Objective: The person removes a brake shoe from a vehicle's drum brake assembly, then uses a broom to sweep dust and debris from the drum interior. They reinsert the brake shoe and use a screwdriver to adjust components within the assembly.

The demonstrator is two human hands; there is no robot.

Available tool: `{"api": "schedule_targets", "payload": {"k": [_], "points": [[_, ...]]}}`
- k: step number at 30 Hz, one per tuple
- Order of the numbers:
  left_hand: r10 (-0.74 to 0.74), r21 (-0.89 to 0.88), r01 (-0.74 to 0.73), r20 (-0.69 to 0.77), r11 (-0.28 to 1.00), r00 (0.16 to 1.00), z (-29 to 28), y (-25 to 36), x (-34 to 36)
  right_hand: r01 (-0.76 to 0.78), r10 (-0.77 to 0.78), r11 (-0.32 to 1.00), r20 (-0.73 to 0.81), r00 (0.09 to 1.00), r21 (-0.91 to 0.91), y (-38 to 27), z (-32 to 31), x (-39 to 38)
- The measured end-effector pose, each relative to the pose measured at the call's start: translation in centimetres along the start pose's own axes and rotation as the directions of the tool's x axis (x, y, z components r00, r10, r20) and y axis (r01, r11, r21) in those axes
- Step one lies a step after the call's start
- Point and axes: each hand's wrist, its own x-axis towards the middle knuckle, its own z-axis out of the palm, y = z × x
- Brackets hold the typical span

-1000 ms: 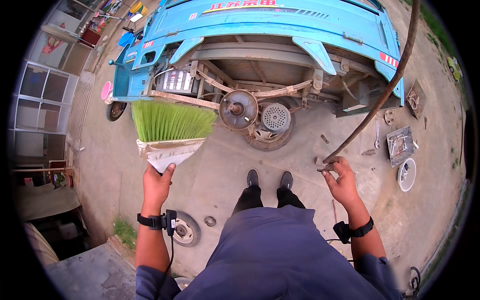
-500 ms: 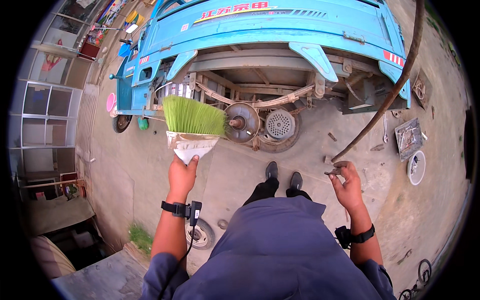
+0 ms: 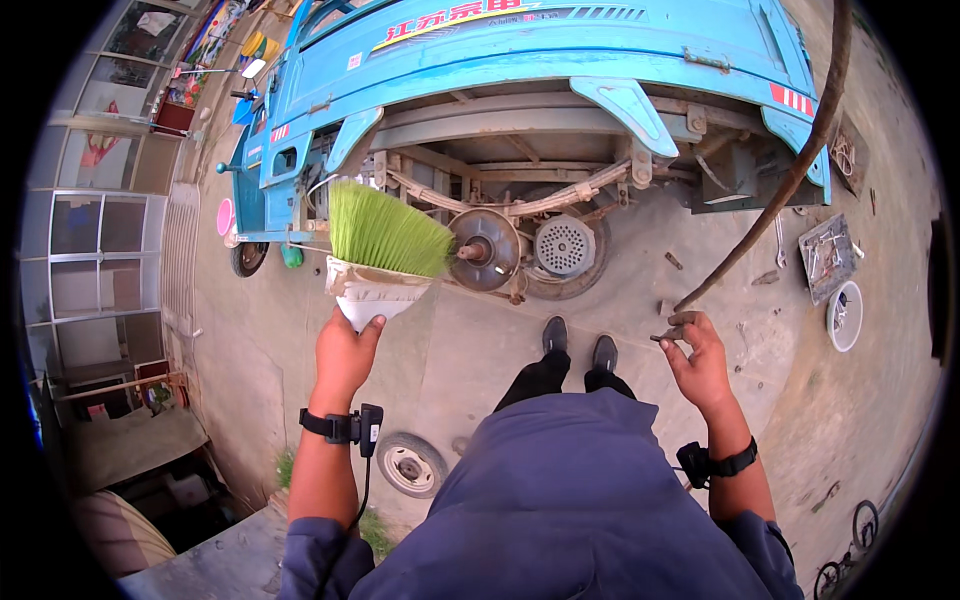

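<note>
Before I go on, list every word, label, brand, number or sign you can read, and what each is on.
I won't copy wording or brands; here is where writing shows.
Large red characters on the blue cargo bed: legible, wording withheld.
Smaller lettering beside them: too small to read surely.
Small white-and-red sticker on the same bed: too small to read.
White label on the left wrist's black device: too small to read.

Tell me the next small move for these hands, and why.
Perhaps ease the left hand, holding the broom head, toward the right hand: it grips the brown stick near its lower end, and the two things are apart.
</note>
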Motion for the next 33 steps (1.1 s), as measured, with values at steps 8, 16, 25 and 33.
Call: {"api": "schedule_targets", "payload": {"k": [8, 16, 25, 33], "points": [[0.175, -0.070, -0.181, -0.081, 0.981, 0.981, -0.1, 3.2, 4.9, 0.022, -0.022, 1.000, 0.023, 0.999, 0.002, -0.3, 0.4, 0.3], [0.253, 0.204, -0.258, 0.052, 0.944, 0.966, -3.4, 0.8, 5.6, -0.024, 0.024, 0.999, 0.005, 1.000, 0.031, -0.3, 0.0, -0.7], [0.428, 0.199, -0.437, 0.085, 0.877, 0.900, -3.6, 5.1, 7.6, -0.009, 0.010, 0.998, -0.014, 1.000, 0.055, -0.5, 0.8, -1.0], [0.456, 0.330, -0.496, 0.195, 0.803, 0.868, -2.9, 9.3, 8.9, -0.024, 0.024, 0.999, 0.008, 1.000, 0.045, -1.1, 0.8, -1.7]]}}
